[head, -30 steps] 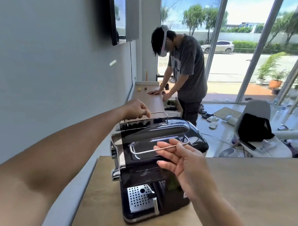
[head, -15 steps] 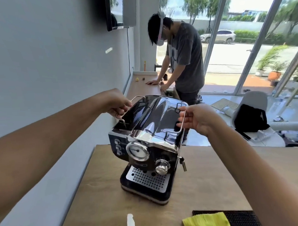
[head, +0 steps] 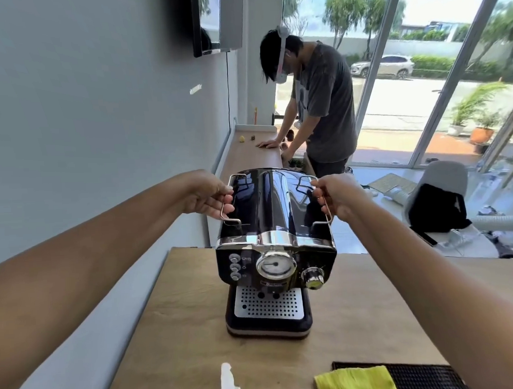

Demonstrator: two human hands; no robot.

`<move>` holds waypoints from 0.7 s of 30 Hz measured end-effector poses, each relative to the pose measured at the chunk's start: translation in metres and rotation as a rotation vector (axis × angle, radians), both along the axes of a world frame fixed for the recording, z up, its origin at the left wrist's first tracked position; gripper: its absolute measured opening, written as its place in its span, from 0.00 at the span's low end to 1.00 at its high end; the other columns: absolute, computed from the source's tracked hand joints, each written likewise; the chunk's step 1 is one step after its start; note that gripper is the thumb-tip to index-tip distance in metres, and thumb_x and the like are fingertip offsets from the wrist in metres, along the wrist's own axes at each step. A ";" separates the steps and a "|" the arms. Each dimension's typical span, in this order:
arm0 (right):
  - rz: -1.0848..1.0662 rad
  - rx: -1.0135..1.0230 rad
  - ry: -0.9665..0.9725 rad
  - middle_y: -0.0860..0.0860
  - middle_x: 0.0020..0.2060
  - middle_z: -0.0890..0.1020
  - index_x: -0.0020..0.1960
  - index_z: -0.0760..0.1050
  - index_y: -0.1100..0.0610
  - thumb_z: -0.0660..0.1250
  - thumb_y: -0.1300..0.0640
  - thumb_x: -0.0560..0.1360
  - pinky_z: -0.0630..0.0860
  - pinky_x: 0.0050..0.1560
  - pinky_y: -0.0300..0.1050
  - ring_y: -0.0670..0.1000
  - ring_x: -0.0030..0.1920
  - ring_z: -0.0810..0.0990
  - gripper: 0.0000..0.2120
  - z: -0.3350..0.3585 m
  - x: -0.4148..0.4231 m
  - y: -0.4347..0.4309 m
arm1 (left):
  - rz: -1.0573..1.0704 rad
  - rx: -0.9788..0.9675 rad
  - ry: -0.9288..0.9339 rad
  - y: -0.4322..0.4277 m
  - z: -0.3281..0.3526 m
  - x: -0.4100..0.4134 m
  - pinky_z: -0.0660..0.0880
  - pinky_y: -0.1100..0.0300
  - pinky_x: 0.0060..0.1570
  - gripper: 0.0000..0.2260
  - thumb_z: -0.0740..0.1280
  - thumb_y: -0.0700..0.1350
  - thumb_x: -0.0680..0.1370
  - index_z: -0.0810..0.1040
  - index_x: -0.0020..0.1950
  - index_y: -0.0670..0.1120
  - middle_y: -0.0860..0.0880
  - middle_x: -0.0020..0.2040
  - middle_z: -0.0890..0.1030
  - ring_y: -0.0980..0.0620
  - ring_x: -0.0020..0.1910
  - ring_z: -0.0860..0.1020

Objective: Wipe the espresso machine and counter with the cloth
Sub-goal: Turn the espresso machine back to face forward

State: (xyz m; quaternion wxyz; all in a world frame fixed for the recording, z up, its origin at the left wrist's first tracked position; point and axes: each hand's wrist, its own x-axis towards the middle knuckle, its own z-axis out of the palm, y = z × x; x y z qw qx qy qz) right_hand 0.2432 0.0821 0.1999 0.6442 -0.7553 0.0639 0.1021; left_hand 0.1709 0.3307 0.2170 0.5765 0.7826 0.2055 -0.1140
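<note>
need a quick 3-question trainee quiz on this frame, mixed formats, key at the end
1. What does the right hand grip on the espresso machine? A) knob B) wire rail on top C) drip tray
2. True or false: the left hand holds the yellow cloth.
3. Fill in: the yellow cloth lies partly on a black ___.
Key: 1 B. 2 False; the left hand grips the other wire rail, and the yellow cloth lies untouched. 3 mat, the black mat.
</note>
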 end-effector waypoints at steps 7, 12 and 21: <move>-0.008 0.000 -0.006 0.50 0.27 0.71 0.50 0.73 0.57 0.58 0.62 0.79 0.64 0.19 0.34 0.47 0.23 0.66 0.06 -0.010 -0.001 -0.003 | 0.002 -0.009 -0.027 -0.005 -0.005 -0.003 0.78 0.60 0.23 0.11 0.60 0.42 0.82 0.73 0.41 0.40 0.46 0.34 0.75 0.55 0.20 0.77; -0.005 -0.022 -0.039 0.48 0.26 0.70 0.40 0.69 0.56 0.53 0.67 0.79 0.59 0.18 0.32 0.44 0.19 0.66 0.13 -0.019 0.002 -0.004 | 0.001 -0.009 -0.048 -0.009 -0.007 -0.006 0.77 0.61 0.23 0.11 0.59 0.43 0.83 0.72 0.41 0.43 0.48 0.32 0.73 0.56 0.19 0.74; -0.015 -0.397 -0.302 0.55 0.31 0.69 0.34 0.67 0.54 0.53 0.58 0.73 0.61 0.34 0.49 0.52 0.33 0.67 0.10 -0.024 -0.009 -0.003 | 0.055 0.037 -0.072 -0.021 -0.004 -0.021 0.72 0.63 0.22 0.10 0.58 0.43 0.83 0.72 0.43 0.46 0.51 0.30 0.71 0.59 0.18 0.71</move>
